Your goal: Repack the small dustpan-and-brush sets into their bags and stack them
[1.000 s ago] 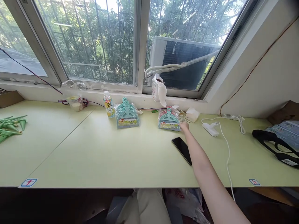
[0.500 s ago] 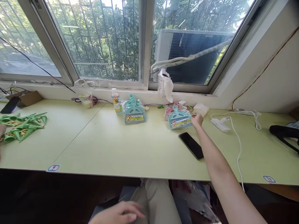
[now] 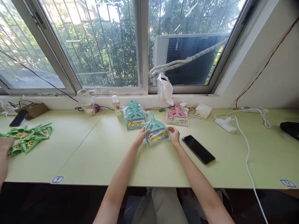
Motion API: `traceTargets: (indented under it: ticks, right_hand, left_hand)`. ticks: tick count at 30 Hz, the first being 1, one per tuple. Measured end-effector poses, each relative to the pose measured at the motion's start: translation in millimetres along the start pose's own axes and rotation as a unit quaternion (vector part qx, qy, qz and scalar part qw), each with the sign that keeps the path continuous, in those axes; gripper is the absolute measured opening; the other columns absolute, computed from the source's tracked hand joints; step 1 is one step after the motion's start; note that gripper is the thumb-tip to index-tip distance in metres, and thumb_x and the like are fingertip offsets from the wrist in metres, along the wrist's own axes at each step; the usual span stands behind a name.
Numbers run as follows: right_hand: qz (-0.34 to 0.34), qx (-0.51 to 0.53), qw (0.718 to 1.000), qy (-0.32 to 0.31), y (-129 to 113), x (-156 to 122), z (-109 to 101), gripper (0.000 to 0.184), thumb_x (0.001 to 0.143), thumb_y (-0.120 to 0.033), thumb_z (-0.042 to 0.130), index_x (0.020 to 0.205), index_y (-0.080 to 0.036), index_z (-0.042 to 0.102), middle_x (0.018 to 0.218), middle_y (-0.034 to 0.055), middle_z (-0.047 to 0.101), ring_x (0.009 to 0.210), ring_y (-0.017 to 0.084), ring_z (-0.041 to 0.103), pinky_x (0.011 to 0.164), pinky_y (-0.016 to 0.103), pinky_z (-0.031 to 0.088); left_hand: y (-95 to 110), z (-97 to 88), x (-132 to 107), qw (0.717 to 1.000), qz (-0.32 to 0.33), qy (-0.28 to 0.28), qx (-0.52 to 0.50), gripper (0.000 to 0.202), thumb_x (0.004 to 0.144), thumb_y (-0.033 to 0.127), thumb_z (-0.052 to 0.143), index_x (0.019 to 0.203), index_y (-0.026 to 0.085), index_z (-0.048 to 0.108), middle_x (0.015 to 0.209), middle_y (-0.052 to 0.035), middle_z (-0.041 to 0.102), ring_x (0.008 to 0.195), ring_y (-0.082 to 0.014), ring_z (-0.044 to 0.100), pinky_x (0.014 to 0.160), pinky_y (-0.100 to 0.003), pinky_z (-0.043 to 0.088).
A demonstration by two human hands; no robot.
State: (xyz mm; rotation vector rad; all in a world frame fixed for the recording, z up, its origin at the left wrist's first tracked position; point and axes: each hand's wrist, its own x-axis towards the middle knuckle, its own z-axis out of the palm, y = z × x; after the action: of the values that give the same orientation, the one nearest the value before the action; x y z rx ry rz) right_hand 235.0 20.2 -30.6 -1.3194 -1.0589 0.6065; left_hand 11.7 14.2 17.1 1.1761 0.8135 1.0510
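Note:
A packaged teal mini dustpan-and-brush set [image 3: 156,131] lies on the pale green table [image 3: 98,155] in front of me. My left hand [image 3: 141,137] grips its left edge and my right hand [image 3: 174,135] grips its right edge, fingers curled on the wrapper. Behind it to the left lies a stack of teal sets [image 3: 135,115]. A pink set [image 3: 177,116] lies behind it to the right.
A black phone [image 3: 198,149] lies right of my right hand. A small drink bottle [image 3: 118,107], a cup in a bag [image 3: 88,105], a white box [image 3: 202,110] and a white charger with cable [image 3: 226,125] line the window side. Green cone pieces [image 3: 28,140] and another person's hand [image 3: 4,158] are at far left.
My right hand has pulled one teal set from the pile at the back toward me, uncovering the pink set. My left hand has come up from my lap and taken its other edge.

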Motion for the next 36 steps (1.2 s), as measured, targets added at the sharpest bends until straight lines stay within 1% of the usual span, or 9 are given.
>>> traceTargets:
  ticks: [5,8,12,15,22,25,28,32,36]
  right_hand:
    - [-0.152,-0.111,0.982,0.027,-5,-25,9,0.03,0.079,-0.042,0.059,0.101,-0.021,0.057,0.111,0.0115,0.061,0.11,0.026,0.053,0.095,0.046,0.043]
    - [-0.189,-0.141,0.972,-0.017,-18,-40,18,0.019,0.084,-0.04,0.055,0.094,-0.024,0.058,0.104,0.0095,0.061,0.104,0.026,0.053,0.096,0.045,0.04]
    - [-0.046,-0.035,0.989,-0.137,-21,-52,33,0.027,0.082,-0.051,0.054,0.08,-0.025,0.061,0.078,0.0039,0.065,0.074,0.022,0.06,0.075,0.036,0.047]
    - [0.065,0.08,0.983,-0.155,-14,-47,39,0.036,0.072,-0.058,0.063,0.079,-0.023,0.061,0.076,0.0032,0.067,0.073,0.02,0.062,0.069,0.033,0.048]
    - [0.169,0.232,0.951,-0.113,-10,-31,26,0.05,0.053,-0.045,0.082,0.089,-0.024,0.054,0.084,0.0026,0.07,0.075,0.02,0.067,0.074,0.039,0.056]
    - [0.179,0.25,0.945,-0.115,-16,-32,24,0.053,0.054,-0.043,0.083,0.093,-0.026,0.051,0.082,0.002,0.071,0.072,0.021,0.068,0.072,0.042,0.058]
    - [0.162,0.254,0.944,-0.136,-25,-33,25,0.055,0.053,-0.041,0.084,0.096,-0.026,0.052,0.081,0.0016,0.072,0.072,0.022,0.069,0.07,0.042,0.059]
    - [0.146,0.231,0.941,-0.198,-36,-35,20,0.056,0.054,-0.041,0.083,0.099,-0.024,0.056,0.081,0.0016,0.073,0.069,0.021,0.069,0.066,0.04,0.059]
    - [0.137,0.218,0.939,-0.226,-36,-34,8,0.055,0.055,-0.041,0.082,0.102,-0.023,0.06,0.084,0.0034,0.073,0.071,0.021,0.068,0.065,0.039,0.058]
  left_hand:
    - [-27,-11.5,12,0.996,0.017,0.056,-0.065,0.057,0.066,0.033,0.076,0.119,0.02,0.058,0.106,-0.0068,0.067,0.09,-0.0212,0.064,0.079,-0.031,0.05]
    - [-25,-16.3,13,0.986,0.046,0.108,-0.116,0.055,0.067,0.031,0.076,0.117,0.021,0.058,0.11,-0.0067,0.067,0.095,-0.0212,0.064,0.081,-0.03,0.05]
    - [-18,-20.2,13,0.973,0.075,0.147,-0.159,0.056,0.069,0.03,0.075,0.12,0.023,0.054,0.114,-0.0052,0.065,0.097,-0.0194,0.063,0.082,-0.028,0.05]
    - [-18,-20.1,11,0.978,0.055,0.131,-0.152,0.059,0.07,0.031,0.074,0.125,0.025,0.051,0.114,-0.004,0.066,0.095,-0.0189,0.064,0.08,-0.028,0.051]
    - [-29,-13.0,12,0.987,0.027,0.094,-0.127,0.055,0.074,0.045,0.072,0.123,0.026,0.055,0.122,-0.0047,0.063,0.11,-0.0208,0.06,0.086,-0.029,0.05]
    - [-32,-12.3,16,0.982,0.024,0.13,-0.133,0.051,0.08,0.058,0.059,0.114,0.02,0.062,0.117,-0.0078,0.066,0.109,-0.0216,0.06,0.089,-0.03,0.049]
    - [-26,-16.8,22,0.966,0.046,0.196,-0.161,0.046,0.084,0.056,0.053,0.109,0.018,0.064,0.11,-0.0086,0.069,0.105,-0.0203,0.063,0.089,-0.03,0.049]
    - [4,-50.6,19,0.928,0.104,0.3,-0.193,0.044,0.092,0.051,0.04,0.108,0.016,0.062,0.102,-0.0106,0.07,0.097,-0.018,0.066,0.091,-0.032,0.048]
    - [47,-124.9,-12,0.89,0.191,0.385,-0.153,0.056,0.096,0.054,0.02,0.106,0.014,0.059,0.106,-0.0129,0.068,0.096,-0.0157,0.066,0.093,-0.032,0.047]
